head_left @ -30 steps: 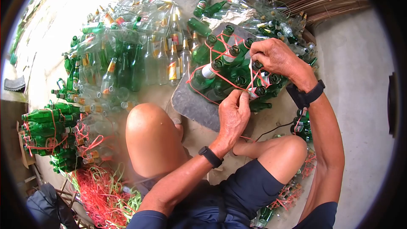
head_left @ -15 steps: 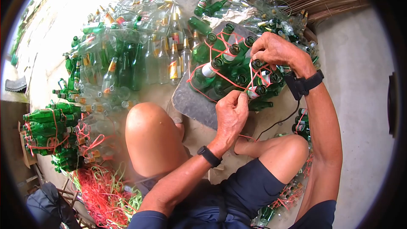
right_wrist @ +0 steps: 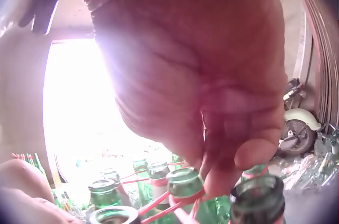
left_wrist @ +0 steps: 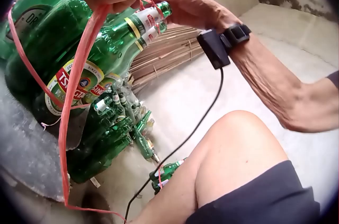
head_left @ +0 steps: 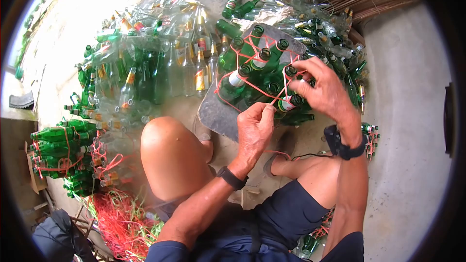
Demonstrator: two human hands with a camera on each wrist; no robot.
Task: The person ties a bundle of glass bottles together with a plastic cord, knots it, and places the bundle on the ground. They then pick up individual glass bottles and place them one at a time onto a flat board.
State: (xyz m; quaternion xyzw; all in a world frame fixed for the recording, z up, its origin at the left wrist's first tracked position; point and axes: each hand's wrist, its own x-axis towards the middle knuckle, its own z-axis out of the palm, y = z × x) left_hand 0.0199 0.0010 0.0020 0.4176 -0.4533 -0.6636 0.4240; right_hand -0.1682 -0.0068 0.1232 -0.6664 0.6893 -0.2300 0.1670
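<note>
A bundle of green glass bottles (head_left: 247,43) stands upright on a dark board (head_left: 218,119), with red plastic twine (head_left: 255,86) criss-crossed round the necks. My left hand (head_left: 255,128) pinches the twine between thumb and fingertips at the bundle's near side. From this hand the twine's tail (left_wrist: 68,129) hangs in a long loop in the left wrist view. My right hand (head_left: 318,90) is over the bundle's right side, its fingers parted and slightly blurred around the bottle necks. In the right wrist view its fingertips reach down beside a twine-wrapped bottle neck (right_wrist: 185,181).
Many clear and green bottles (head_left: 141,68) stand and lie to the left and behind the board. Tied bottle bundles (head_left: 63,148) lie at far left, above a heap of red and green twine (head_left: 121,223). A black cable (left_wrist: 204,113) hangs from the right wrist device.
My right hand has let go of its pinch at the far bottle necks and come down toward me, fingers parting. My left hand has drawn slightly left and nearer, still pinching twine.
</note>
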